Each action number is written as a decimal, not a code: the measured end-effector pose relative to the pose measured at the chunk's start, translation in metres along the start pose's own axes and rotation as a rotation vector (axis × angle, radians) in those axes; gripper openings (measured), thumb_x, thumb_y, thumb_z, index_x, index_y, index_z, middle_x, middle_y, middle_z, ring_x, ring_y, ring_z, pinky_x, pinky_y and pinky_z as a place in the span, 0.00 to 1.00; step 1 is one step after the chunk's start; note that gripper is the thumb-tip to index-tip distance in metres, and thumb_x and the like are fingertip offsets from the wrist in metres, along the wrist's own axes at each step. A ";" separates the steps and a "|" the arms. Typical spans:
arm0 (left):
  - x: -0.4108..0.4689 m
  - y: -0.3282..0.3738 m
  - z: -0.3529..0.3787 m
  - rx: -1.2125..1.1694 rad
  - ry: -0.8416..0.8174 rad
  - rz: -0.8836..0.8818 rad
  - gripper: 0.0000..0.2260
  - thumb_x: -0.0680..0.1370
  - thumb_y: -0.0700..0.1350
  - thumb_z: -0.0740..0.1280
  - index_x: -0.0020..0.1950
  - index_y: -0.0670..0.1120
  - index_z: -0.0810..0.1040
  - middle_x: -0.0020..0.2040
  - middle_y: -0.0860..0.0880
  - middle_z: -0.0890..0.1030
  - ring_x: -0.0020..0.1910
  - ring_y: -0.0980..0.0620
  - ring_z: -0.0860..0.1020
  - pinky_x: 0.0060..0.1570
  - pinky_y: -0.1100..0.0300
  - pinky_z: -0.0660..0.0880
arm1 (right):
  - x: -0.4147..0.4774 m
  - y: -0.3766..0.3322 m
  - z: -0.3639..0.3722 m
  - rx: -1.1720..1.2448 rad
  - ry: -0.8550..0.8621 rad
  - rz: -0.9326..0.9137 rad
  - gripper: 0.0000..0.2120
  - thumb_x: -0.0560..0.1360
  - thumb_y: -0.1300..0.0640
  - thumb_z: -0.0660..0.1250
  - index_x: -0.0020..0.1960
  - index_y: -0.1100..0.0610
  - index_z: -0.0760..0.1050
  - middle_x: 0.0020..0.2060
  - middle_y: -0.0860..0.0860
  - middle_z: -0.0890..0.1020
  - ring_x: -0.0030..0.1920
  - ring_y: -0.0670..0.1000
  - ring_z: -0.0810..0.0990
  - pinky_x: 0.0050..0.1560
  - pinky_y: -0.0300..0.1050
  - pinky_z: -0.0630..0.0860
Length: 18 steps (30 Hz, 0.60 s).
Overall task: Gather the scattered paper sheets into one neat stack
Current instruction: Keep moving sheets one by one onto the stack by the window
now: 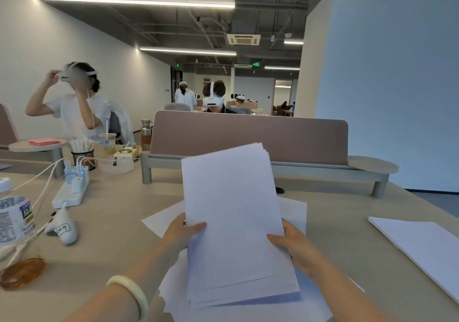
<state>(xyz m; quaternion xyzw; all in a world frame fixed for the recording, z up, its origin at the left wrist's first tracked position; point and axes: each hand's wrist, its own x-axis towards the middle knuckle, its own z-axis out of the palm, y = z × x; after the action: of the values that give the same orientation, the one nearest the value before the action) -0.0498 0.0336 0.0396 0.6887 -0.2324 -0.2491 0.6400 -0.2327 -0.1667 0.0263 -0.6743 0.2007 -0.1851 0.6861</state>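
Just one raised stack (233,209) between two hands (182,232) (295,247)

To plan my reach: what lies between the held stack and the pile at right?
Head view: loose sheets under the held stack, then bare table up to the pile.

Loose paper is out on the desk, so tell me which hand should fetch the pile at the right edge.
Probably the right. The right hand grips the stack on the side nearest that pile, with bare desk between. The left hand would have to cross the stack; it can keep its grip.
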 end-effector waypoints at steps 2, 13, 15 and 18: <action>0.000 0.015 0.002 0.039 0.043 0.116 0.10 0.76 0.40 0.67 0.56 0.49 0.78 0.53 0.49 0.82 0.46 0.54 0.81 0.41 0.60 0.77 | -0.001 -0.010 0.001 -0.027 0.025 -0.042 0.17 0.73 0.67 0.67 0.59 0.53 0.74 0.52 0.52 0.84 0.52 0.54 0.84 0.55 0.53 0.79; -0.012 0.028 0.020 -0.014 0.112 0.332 0.16 0.76 0.43 0.68 0.62 0.50 0.69 0.57 0.50 0.79 0.52 0.53 0.80 0.46 0.57 0.78 | 0.002 -0.035 0.006 -0.054 0.254 -0.218 0.21 0.72 0.60 0.72 0.63 0.54 0.71 0.55 0.49 0.81 0.55 0.51 0.81 0.57 0.50 0.77; -0.014 0.020 0.025 -0.030 0.105 0.289 0.14 0.77 0.43 0.66 0.61 0.51 0.68 0.57 0.50 0.78 0.51 0.53 0.79 0.45 0.59 0.77 | 0.002 -0.030 0.009 -0.022 0.301 -0.224 0.21 0.72 0.59 0.71 0.63 0.55 0.70 0.56 0.50 0.81 0.55 0.52 0.80 0.58 0.51 0.77; -0.015 0.021 0.036 0.009 0.136 0.276 0.11 0.80 0.42 0.60 0.62 0.51 0.68 0.58 0.50 0.78 0.53 0.50 0.78 0.51 0.56 0.74 | 0.003 -0.029 0.016 -0.055 0.360 -0.217 0.14 0.76 0.58 0.66 0.61 0.55 0.70 0.54 0.50 0.80 0.53 0.52 0.80 0.53 0.48 0.77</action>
<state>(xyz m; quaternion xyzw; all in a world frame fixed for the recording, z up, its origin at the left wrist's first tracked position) -0.0844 0.0146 0.0593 0.6685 -0.2820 -0.1104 0.6792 -0.2210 -0.1556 0.0558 -0.6667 0.2513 -0.3695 0.5965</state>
